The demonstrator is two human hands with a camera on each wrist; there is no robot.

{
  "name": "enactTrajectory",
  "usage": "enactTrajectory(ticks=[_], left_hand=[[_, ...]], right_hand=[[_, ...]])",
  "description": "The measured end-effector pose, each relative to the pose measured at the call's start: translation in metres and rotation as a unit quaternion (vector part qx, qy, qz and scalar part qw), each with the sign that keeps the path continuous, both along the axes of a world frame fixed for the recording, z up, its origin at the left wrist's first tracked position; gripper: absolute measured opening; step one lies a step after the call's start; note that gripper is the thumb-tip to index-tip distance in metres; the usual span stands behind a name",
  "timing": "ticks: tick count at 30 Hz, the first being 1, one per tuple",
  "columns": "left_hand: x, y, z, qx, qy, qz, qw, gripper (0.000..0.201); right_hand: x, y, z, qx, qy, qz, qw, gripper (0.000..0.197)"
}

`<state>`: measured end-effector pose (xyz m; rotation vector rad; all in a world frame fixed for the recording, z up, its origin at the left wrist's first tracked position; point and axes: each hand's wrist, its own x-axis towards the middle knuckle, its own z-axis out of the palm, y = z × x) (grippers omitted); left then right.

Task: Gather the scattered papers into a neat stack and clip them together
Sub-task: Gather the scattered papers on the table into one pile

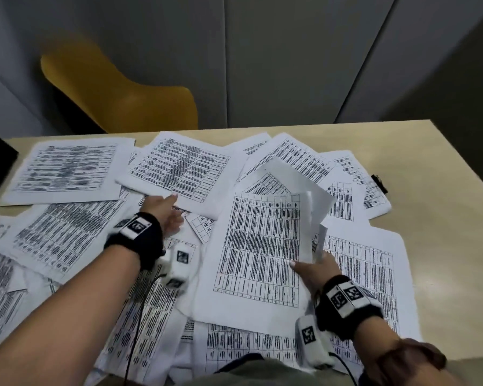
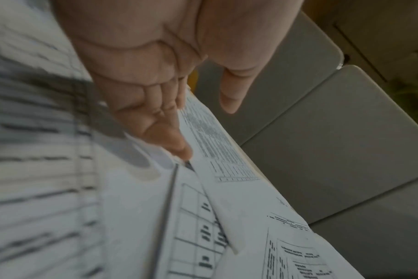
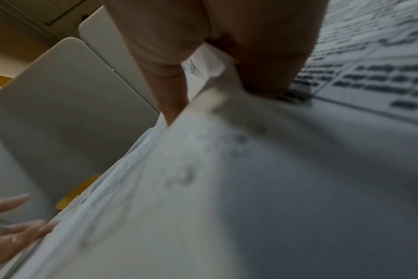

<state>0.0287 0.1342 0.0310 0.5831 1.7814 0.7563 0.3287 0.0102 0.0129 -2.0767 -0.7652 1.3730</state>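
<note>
While my right hand (image 1: 314, 270) pinches a few gathered sheets (image 1: 258, 246), my left hand (image 1: 165, 208) reaches flat-fingered toward another printed sheet (image 1: 184, 171) ahead. Loose pinch; I judge sheets could slide free.

Both forearms are bare from elbow to wrist. Each wrist carries a black fabric band (image 1: 140, 238) bearing white tiles printed with square black-and-white fiducial markers; the right wrist's band (image 1: 346, 305) shows two adjoining markers. A white box-shaped camera module (image 1: 176, 264), also marker-tagged, hangs under the left wrist, and another (image 1: 311, 339) under the right. A thin black cable (image 1: 134, 324) trails from each. An olive-grey garment (image 1: 251, 371) shows at the bottom edge.
</note>
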Motion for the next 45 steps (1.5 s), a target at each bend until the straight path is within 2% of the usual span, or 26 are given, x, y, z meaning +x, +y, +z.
enactTrajectory(ticks=[3, 6, 7, 8, 10, 11, 12, 13, 14, 15, 17, 18, 20, 21, 23, 25, 28, 30, 32, 34, 35, 37, 39, 40, 42, 45], left_hand=[[0.007, 0.023, -0.017, -0.036, 0.050, 0.016, 0.998, 0.060], [0.011, 0.036, -0.029, -0.074, 0.199, -0.025, 0.977, 0.088], [0.017, 0.034, -0.027, -0.091, 0.238, -0.055, 0.965, 0.092], [0.022, 0.030, -0.022, -0.119, 0.276, -0.094, 0.949, 0.088], [0.025, 0.030, -0.025, -0.145, 0.329, -0.174, 0.917, 0.061], [0.024, 0.032, -0.029, -0.140, 0.339, -0.191, 0.911, 0.049], [0.016, 0.038, -0.040, -0.117, 0.320, -0.188, 0.921, 0.058], [0.009, 0.042, -0.045, -0.103, 0.261, -0.158, 0.947, 0.070], [0.004, 0.043, -0.049, -0.068, 0.196, -0.097, 0.973, 0.070], [-0.003, 0.046, -0.056, -0.052, 0.130, -0.043, 0.989, 0.054], [0.004, 0.028, -0.033, -0.009, 0.042, 0.011, 0.999, 0.009], [0.008, 0.020, -0.025, 0.011, 0.014, 0.009, 1.000, 0.021], [0.007, -0.001, -0.015, 0.021, 0.023, -0.042, 0.999, 0.031], [0.004, -0.014, -0.012, 0.016, 0.061, -0.091, 0.994, 0.031], [-0.004, -0.034, -0.013, 0.005, 0.140, -0.202, 0.969, 0.027], [-0.009, -0.049, -0.017, -0.028, 0.180, -0.290, 0.940, 0.021], [-0.005, -0.068, -0.020, -0.045, 0.204, -0.355, 0.911, 0.019], [0.002, -0.078, -0.018, -0.039, 0.215, -0.369, 0.904, 0.023], [0.012, -0.085, -0.013, -0.037, 0.233, -0.394, 0.888, 0.030], [0.021, -0.091, -0.010, -0.018, 0.235, -0.421, 0.876, 0.024], [0.022, -0.093, -0.010, 0.002, 0.222, -0.414, 0.883, 0.019], [0.015, -0.099, -0.008, 0.045, 0.193, -0.332, 0.922, 0.018], [-0.005, -0.099, -0.011, 0.090, 0.247, -0.203, 0.943, 0.039], [-0.018, -0.098, -0.013, 0.088, 0.301, -0.149, 0.938, 0.052], [-0.044, -0.103, -0.017, 0.004, 0.391, -0.092, 0.916, 0.074], [-0.058, -0.119, -0.025, -0.100, 0.393, -0.115, 0.907, 0.085]], right_hand=[[0.002, -0.001, 0.001, 0.012, 0.007, 0.003, 1.000, 0.019], [0.001, -0.004, 0.003, 0.016, 0.018, -0.002, 1.000, 0.018], [0.000, -0.004, 0.002, 0.017, 0.021, -0.002, 1.000, 0.018], [0.000, -0.005, 0.000, 0.017, 0.022, -0.003, 1.000, 0.022], [0.000, -0.005, -0.004, 0.018, 0.024, -0.006, 1.000, 0.028], [0.000, -0.005, -0.004, 0.018, 0.025, -0.004, 1.000, 0.026], [0.001, -0.005, -0.005, 0.018, 0.025, -0.001, 1.000, 0.023], [0.002, -0.004, -0.005, 0.019, 0.027, 0.002, 0.999, 0.020], [0.003, -0.004, -0.005, 0.020, 0.029, 0.002, 0.999, 0.020], [0.003, -0.004, -0.005, 0.023, 0.032, 0.002, 0.999, 0.020], [0.003, -0.004, -0.007, 0.026, 0.037, -0.009, 0.999, 0.021], [0.004, -0.004, -0.010, 0.027, 0.038, -0.017, 0.999, 0.020], [0.005, -0.003, -0.012, 0.031, 0.034, -0.024, 0.999, 0.019], [0.006, -0.003, -0.012, 0.032, 0.031, -0.025, 0.999, 0.019], [0.006, -0.002, -0.013, 0.030, 0.031, -0.033, 0.999, 0.018], [0.007, -0.001, -0.013, 0.013, 0.026, -0.038, 0.999, 0.016], [0.008, 0.002, -0.007, -0.006, 0.107, -0.063, 0.992, 0.023], [0.006, 0.004, 0.000, -0.004, 0.145, -0.065, 0.987, 0.029], [-0.002, 0.002, 0.002, 0.010, 0.119, -0.014, 0.993, 0.030], [-0.012, -0.003, 0.002, 0.014, 0.050, 0.045, 0.998, 0.028], [-0.016, -0.005, 0.002, 0.011, 0.014, 0.061, 0.998, 0.024], [-0.016, -0.007, 0.001, 0.012, -0.018, 0.067, 0.998, 0.015], [-0.012, -0.006, 0.001, 0.026, -0.015, 0.056, 0.998, 0.016], [-0.009, -0.004, 0.001, 0.028, -0.004, 0.044, 0.999, 0.015], [-0.008, -0.002, 0.002, 0.014, 0.027, 0.025, 0.999, 0.013], [-0.010, 0.001, -0.002, -0.017, 0.048, 0.022, 0.998, 0.016]])
